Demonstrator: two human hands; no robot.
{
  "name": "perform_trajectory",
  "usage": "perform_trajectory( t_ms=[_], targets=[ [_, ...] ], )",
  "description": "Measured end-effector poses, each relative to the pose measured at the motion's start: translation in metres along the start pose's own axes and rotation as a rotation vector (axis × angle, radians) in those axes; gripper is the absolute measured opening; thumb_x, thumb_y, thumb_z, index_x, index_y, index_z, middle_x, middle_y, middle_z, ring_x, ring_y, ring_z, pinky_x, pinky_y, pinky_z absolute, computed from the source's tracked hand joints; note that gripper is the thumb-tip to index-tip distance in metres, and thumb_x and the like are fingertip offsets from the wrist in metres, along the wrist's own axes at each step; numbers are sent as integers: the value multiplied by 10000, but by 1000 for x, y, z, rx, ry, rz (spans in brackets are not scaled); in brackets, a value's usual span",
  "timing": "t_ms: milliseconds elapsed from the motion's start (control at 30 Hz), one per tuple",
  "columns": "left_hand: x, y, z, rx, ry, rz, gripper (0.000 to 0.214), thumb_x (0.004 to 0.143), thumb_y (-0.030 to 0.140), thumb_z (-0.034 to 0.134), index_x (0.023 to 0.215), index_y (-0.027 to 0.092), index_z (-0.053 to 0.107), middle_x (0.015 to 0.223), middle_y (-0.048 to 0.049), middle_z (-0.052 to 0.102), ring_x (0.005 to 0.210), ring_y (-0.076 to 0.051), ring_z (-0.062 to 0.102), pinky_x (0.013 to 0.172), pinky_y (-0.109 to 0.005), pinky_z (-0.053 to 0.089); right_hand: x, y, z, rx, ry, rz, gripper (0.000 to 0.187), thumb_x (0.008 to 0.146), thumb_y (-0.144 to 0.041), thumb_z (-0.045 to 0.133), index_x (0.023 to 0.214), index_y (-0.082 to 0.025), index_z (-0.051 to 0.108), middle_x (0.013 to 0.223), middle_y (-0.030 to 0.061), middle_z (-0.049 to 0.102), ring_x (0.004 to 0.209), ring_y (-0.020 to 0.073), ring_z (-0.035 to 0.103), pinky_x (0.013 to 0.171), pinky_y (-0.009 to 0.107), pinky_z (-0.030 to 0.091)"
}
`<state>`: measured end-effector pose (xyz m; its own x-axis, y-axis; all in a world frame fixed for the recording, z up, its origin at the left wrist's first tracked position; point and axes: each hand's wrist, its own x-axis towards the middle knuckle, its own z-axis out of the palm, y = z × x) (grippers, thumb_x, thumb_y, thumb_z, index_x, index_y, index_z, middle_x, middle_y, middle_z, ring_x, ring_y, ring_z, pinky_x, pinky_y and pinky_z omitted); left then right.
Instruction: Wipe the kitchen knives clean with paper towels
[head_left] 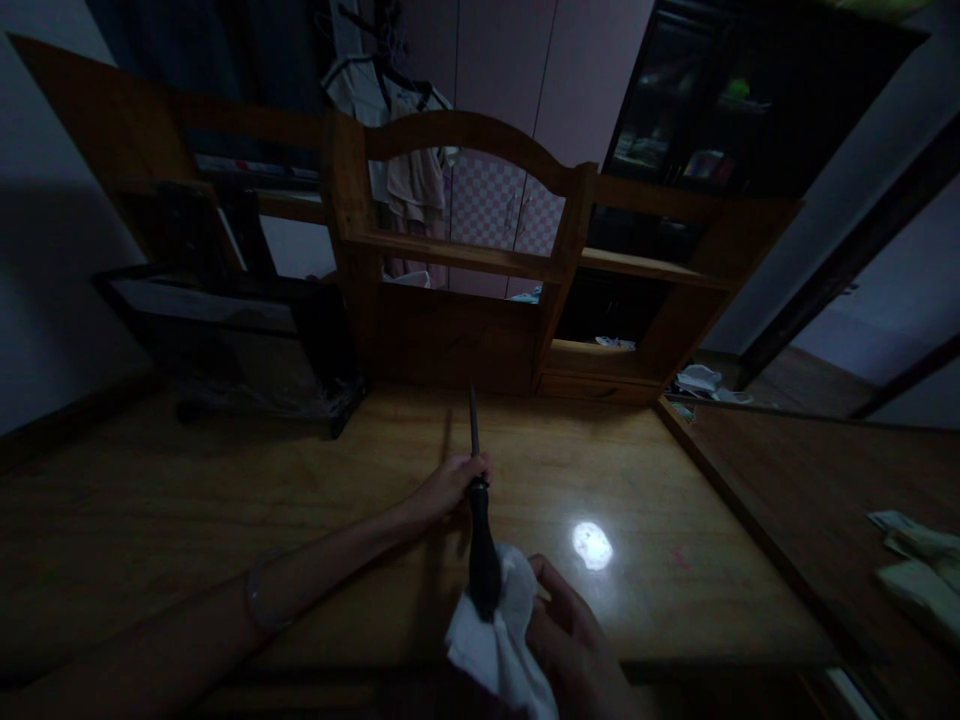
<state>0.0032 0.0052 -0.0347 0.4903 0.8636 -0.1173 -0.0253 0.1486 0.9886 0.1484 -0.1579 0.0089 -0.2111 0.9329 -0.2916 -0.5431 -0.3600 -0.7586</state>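
Observation:
Over the wooden desktop [360, 470], a sharpening steel [480, 520] with a black handle points away from me, its thin dark rod tapering toward the back. My left hand [454, 482] is closed around the rod just beyond the handle; a bracelet circles that wrist. A white cloth [514, 600] lies against the near end of the handle, covering part of its right side and hanging below it. My right hand [566, 625] grips this cloth from the right, with its fingers bent; the fingertips are partly hidden behind the fabric.
A wooden shelf frame [457, 262] rises along the desk's back edge. To the left stands a dark box-like appliance [247, 335] on the desktop. A bright light reflection shows at right. Beyond the raised right edge, folded cloths [922, 580] lie on a brown surface.

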Motion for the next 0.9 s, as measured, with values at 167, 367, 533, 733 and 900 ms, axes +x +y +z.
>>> perform_trajectory(
  t_ms=[167, 367, 533, 733, 900],
  targets=[
    [-1, 2, 0, -10, 5, 9, 455, 817, 614, 444, 726, 171, 491, 530, 39, 459, 378, -78, 405, 370, -188, 258, 0, -2, 0, -19, -13, -12, 389, 654, -405, 803, 822, -193, 524, 671, -31, 532, 562, 93, 456, 519, 191, 316],
    [-5, 6, 2, -18, -4, 26, 463, 798, 626, 458, 722, 170, 484, 535, 34, 470, 394, -87, 438, 375, -190, 268, 5, 5, -5, -59, 7, -12, 367, 654, -409, 792, 804, -184, 544, 682, -29, 510, 606, 118, 507, 524, 197, 331],
    [-9, 11, 6, -33, -48, 26, 456, 807, 611, 461, 714, 165, 486, 556, 25, 485, 399, -84, 445, 384, -191, 287, 8, 12, -4, 4, -17, 16, 380, 597, -334, 823, 785, -188, 527, 655, -46, 486, 597, 117, 513, 514, 189, 319],
    [-8, 9, 4, -28, -38, 54, 457, 813, 605, 471, 705, 162, 505, 544, 29, 457, 406, -81, 427, 396, -192, 287, 3, 2, -1, -121, 30, -50, 393, 628, -424, 804, 779, -187, 529, 634, -29, 548, 543, 110, 502, 510, 196, 335],
    [1, -2, -2, -44, 22, 95, 458, 799, 606, 489, 702, 160, 514, 544, 42, 421, 424, -67, 367, 402, -182, 267, -2, -17, -1, -257, 124, -155, 375, 647, -414, 805, 784, -182, 543, 675, 4, 626, 515, 118, 528, 483, 199, 351]
  ],
)
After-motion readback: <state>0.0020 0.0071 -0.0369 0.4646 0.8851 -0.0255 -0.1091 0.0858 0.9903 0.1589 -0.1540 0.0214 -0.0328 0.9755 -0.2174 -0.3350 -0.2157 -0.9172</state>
